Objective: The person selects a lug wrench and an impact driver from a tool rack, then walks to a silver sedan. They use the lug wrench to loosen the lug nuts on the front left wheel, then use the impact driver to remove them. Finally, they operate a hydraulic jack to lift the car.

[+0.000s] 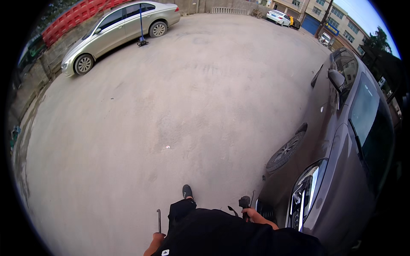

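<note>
My left hand (157, 237) is closed around the lower end of a slim metal rod with a bent tip (159, 219), held upright. Beside the front of the dark grey car (329, 141), my right hand (253, 214) grips a dark tool with a bulky head (244, 202). A thin hooked rod (253, 199) shows next to that head, and a small dark curved piece (232, 210) is to its left. Dark clothing hides part of the tool, and its exact kind is unclear. My shoe (187, 191) is on the ground between the hands.
The grey car's front wheel (287, 152) and headlight (306, 194) are close on my right. A pale gold sedan (124, 30) is parked at the far left, with a blue upright pole on a dark base (142, 42) beside it. A white car (278, 17) is farther back.
</note>
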Motion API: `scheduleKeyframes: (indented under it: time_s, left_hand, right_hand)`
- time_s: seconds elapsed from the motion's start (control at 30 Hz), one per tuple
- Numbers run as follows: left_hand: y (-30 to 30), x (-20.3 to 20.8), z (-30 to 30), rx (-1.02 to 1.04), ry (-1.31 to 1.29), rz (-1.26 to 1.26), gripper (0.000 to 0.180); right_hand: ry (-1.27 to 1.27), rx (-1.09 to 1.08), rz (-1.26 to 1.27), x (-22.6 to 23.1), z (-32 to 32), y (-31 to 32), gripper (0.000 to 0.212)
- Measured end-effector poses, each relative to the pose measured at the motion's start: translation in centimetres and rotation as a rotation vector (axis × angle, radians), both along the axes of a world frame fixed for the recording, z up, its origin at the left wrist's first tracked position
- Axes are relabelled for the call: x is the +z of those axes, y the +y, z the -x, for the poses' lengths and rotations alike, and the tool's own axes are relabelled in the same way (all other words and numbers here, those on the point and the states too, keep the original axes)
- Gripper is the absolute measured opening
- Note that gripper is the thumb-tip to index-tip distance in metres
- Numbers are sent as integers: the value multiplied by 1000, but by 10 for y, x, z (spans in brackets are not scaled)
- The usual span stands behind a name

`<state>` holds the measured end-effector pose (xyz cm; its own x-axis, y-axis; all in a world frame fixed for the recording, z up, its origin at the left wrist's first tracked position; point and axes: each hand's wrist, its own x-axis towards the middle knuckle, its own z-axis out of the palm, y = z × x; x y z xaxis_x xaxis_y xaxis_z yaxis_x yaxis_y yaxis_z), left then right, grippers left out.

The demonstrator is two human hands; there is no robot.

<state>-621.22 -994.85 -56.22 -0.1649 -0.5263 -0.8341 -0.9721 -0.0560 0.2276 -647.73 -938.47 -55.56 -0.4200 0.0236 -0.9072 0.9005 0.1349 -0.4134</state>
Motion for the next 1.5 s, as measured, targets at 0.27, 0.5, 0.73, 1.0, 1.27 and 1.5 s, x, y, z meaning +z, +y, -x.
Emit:
scheduleKeyframes:
  time_s: [0.27, 0.5, 0.73, 1.0, 1.27, 1.5]
  left_hand:
    - [-169, -1, 320, -10, 84, -179, 18]
    - [-273, -9, 635, 22, 160, -118, 20]
    - [-320, 7, 855, -430, 378, -287, 8]
    - [-353, 23, 1112, -220, 194, -192, 3]
    - [-472, -42, 1368, -462, 125, -285, 7]
    - [-583, -43, 1630, -143, 74, -207, 14]
  right_hand:
    - [-81, -125, 30, -22, 179, -106, 25]
    - [432, 696, -121, -55, 382, -173, 38]
    - [-148, -103, -56, -55, 661, -235, 33]
    - [66, -249, -99, 18, 1026, -331, 31]
    - [109, -209, -151, 4, 1275, -453, 39]
    - [95, -151, -146, 14, 1449, -550, 23]
